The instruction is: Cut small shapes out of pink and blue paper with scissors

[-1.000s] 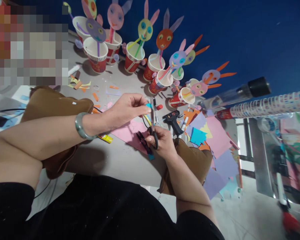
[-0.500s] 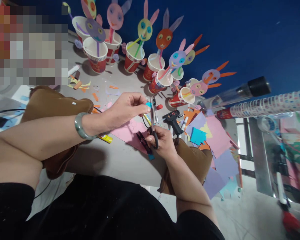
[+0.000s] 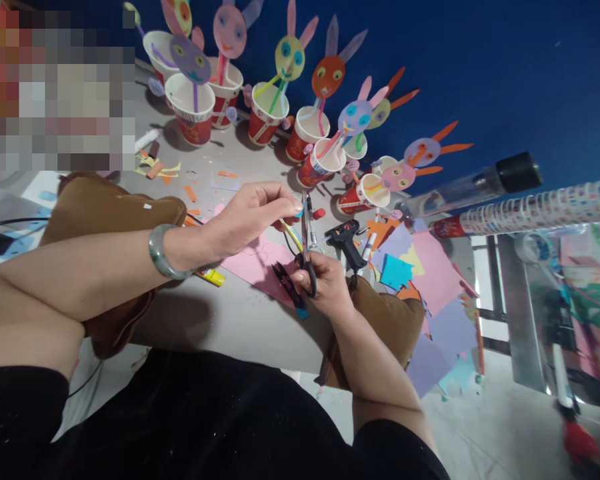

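Observation:
My left hand (image 3: 257, 217) pinches a small piece of blue paper (image 3: 299, 211) between thumb and fingertips. In my right hand (image 3: 327, 283) is a pair of scissors (image 3: 306, 233), blades pointing up and away from me, right beside the blue paper. Whether the blades touch the paper I cannot tell. Below my hands lies pink paper (image 3: 253, 267) with faint round outlines on it. A pair of dark thread snips (image 3: 287, 287) rests on the pink sheet's edge, left of my right hand.
Paper cups (image 3: 269, 120) with rabbit-faced paper figures line the blue wall. A black glue gun (image 3: 347, 241) and coloured paper sheets (image 3: 435, 267) lie to the right. Brown cushions (image 3: 115, 213) sit under both forearms. A stack of cups (image 3: 540, 213) lies at far right.
My left hand has shifted slightly, and the blue piece now shows smaller and turned at the fingertips. The right hand keeps its place with the scissors.

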A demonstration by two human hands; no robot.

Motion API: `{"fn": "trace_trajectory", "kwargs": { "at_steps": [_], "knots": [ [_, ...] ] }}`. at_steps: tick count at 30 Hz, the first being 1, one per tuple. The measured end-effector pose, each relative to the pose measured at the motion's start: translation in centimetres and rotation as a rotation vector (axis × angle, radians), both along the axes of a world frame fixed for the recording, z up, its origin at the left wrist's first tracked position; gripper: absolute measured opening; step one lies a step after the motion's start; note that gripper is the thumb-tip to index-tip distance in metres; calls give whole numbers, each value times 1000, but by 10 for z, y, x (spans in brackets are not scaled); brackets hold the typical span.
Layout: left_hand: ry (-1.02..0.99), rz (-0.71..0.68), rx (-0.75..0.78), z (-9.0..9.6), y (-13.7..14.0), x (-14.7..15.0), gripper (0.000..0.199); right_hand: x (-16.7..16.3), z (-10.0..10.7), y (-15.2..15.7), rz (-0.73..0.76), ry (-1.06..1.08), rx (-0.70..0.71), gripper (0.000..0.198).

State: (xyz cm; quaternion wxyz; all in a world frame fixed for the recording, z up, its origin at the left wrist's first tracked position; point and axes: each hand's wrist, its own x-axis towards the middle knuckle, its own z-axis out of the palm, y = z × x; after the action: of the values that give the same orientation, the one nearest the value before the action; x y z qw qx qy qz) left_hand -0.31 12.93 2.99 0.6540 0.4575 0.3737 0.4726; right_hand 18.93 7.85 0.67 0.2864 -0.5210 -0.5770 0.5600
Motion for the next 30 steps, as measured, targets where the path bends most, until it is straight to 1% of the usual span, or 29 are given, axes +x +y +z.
{"fn": "trace_trajectory", "kwargs": {
  "at_steps": [5,12,19,30],
  "knots": [
    [54,13,55,-4,2,1,11,1,-1,0,8,-32,35,64],
    [117,4,48,-2,0,0,12,2,-4,1,7,-7,28,66],
    [105,15,45,-2,1,1,13,2,-3,0,2,-20,41,66],
    [72,21,42,-2,0,0,14,1,-1,0,13,-26,-2,67]
  ]
}}
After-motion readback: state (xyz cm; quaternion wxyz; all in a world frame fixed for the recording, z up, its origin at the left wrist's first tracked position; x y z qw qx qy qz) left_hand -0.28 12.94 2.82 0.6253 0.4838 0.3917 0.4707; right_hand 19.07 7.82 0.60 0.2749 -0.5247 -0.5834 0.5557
